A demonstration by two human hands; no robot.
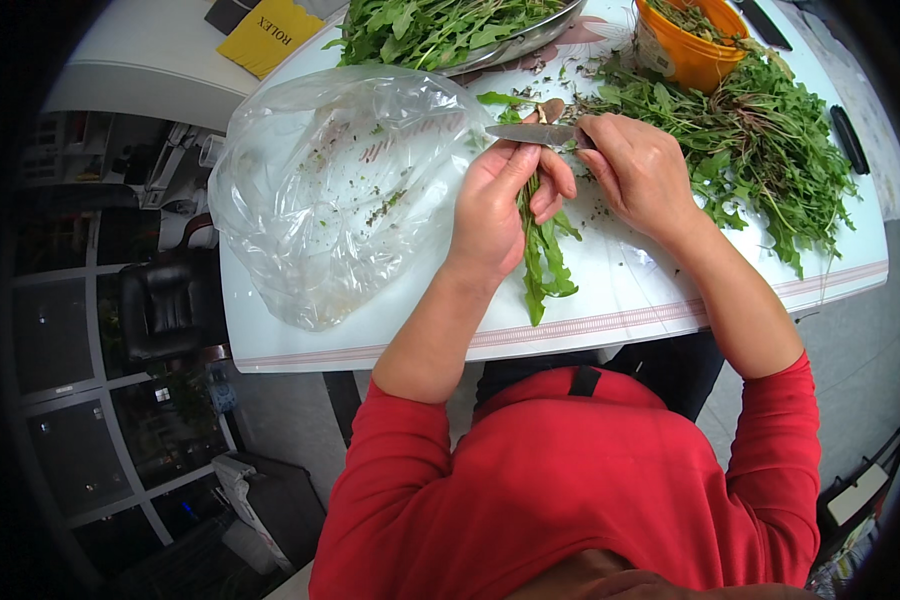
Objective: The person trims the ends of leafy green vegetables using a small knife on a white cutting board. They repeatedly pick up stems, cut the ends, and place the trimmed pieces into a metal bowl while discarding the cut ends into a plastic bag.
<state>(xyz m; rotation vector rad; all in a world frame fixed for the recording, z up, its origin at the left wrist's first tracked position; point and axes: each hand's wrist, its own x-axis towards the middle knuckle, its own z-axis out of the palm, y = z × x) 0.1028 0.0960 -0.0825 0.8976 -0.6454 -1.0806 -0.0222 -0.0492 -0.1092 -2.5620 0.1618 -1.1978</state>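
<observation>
My left hand holds a leafy green plant, its jagged leaves hanging down below the fingers and its root end up at the fingertips. In my right hand is a small knife, gripped by its handle, the blade pointing left across the root end, just over the left fingers. To the right lies a big heap of similar leafy greens with reddish stems. A metal bowl filled with trimmed-looking greens stands at the top of the table.
A clear plastic bag with leaf bits on it spreads over the left of the table. An orange bucket with plant scraps stands at the upper right. A black object lies by the right edge, a dark phone-like object beyond the bucket.
</observation>
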